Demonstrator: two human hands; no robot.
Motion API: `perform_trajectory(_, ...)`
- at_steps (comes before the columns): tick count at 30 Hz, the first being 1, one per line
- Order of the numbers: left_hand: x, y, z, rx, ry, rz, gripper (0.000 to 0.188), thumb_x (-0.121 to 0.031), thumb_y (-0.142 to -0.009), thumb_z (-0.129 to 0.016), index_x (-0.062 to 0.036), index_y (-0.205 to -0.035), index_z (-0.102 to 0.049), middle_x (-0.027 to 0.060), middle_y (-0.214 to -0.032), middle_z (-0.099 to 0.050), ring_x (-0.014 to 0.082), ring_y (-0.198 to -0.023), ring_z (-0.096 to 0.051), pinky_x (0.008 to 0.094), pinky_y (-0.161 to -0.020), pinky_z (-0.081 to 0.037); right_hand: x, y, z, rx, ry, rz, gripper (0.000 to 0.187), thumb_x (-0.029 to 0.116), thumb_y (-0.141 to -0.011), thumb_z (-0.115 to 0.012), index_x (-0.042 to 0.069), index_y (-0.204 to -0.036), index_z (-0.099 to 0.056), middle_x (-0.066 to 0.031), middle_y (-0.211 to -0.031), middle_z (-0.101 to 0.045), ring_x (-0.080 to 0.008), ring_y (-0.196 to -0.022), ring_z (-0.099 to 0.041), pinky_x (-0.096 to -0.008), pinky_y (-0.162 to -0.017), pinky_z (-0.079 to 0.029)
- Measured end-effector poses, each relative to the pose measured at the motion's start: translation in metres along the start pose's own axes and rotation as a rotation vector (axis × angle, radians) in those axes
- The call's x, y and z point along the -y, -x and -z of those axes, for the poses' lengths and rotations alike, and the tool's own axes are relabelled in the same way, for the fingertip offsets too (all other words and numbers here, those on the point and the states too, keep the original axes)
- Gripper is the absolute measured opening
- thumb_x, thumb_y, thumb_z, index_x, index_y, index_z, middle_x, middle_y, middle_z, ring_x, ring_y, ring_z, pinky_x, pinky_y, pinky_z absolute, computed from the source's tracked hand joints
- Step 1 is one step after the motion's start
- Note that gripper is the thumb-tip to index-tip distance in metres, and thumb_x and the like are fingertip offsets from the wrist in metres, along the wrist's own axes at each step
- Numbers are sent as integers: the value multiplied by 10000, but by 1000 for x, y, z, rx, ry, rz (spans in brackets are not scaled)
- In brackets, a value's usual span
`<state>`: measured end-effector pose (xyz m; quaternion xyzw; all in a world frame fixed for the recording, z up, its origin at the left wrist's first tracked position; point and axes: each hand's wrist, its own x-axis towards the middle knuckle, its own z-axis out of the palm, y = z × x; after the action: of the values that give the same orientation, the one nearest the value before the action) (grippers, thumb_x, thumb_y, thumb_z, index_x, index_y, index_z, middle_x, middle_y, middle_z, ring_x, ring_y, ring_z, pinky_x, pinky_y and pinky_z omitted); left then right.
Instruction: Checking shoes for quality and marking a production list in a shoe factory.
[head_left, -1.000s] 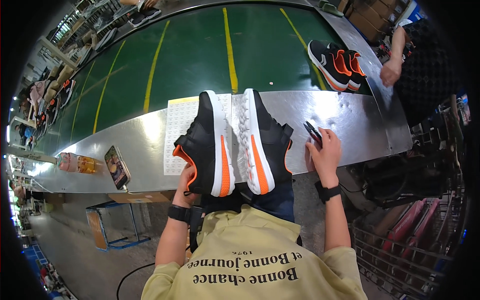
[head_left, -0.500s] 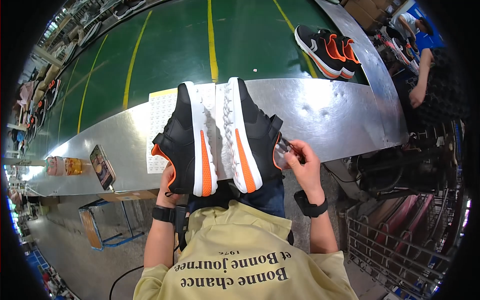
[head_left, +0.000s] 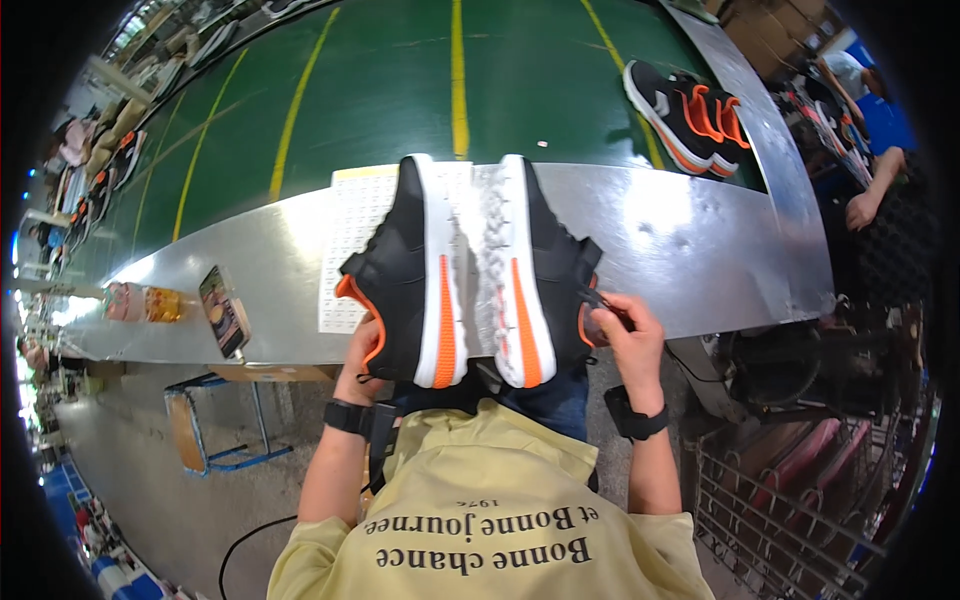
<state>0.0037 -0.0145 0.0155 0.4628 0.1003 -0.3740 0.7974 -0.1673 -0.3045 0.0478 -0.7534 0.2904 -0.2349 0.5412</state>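
Note:
Two black sneakers with white soles and orange heel patches lie on their sides at the near edge of the metal table, soles facing each other, toes pointing away. At the left sneaker (head_left: 400,270), my left hand (head_left: 360,352) is at the orange-lined opening near the heel, its fingers partly hidden inside and behind the shoe. Beside the opening of the right sneaker (head_left: 552,290), my right hand (head_left: 632,335) pinches a small dark, partly see-through piece (head_left: 597,300) between thumb and fingers. What that piece is, I cannot make out.
Under the left sneaker lies a printed label sheet (head_left: 345,215). A phone (head_left: 222,312) and a bottle of amber liquid (head_left: 162,304) are to the left. Another pair of sneakers (head_left: 685,120) rests on the green belt (head_left: 390,90). A wire basket (head_left: 770,500) stands lower right; a co-worker's hand (head_left: 862,210) is beyond.
The whole scene sits farther right in the picture, as the head has turned. My right hand is slightly closer to the right sneaker's opening, with less of the dark piece showing. The shoes keep their arrangement.

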Motion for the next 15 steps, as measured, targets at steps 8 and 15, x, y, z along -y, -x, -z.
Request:
perform_trajectory(8,2,-5,-8,24,58,67,401,-63,-828,-560,3,-1216,-485,110,-1076,-619,170,-889,-650,281,-780,-547,40,4,5,-47,-34,74,183,36,-789,-692,9,-969,-674,0,-805,-606,-58,-706,-531,-202,-629,-423)
perform_trajectory(15,-6,9,-25,134,-14,-56,543,68,-667,-481,30,-1208,-471,134,-1092,-601,225,-953,-629,315,-853,-528,94,12,-50,189,24,394,285,-1,-685,-753,12,-962,-686,-58,-778,-595,-95,-610,-520,-220,-529,-406)
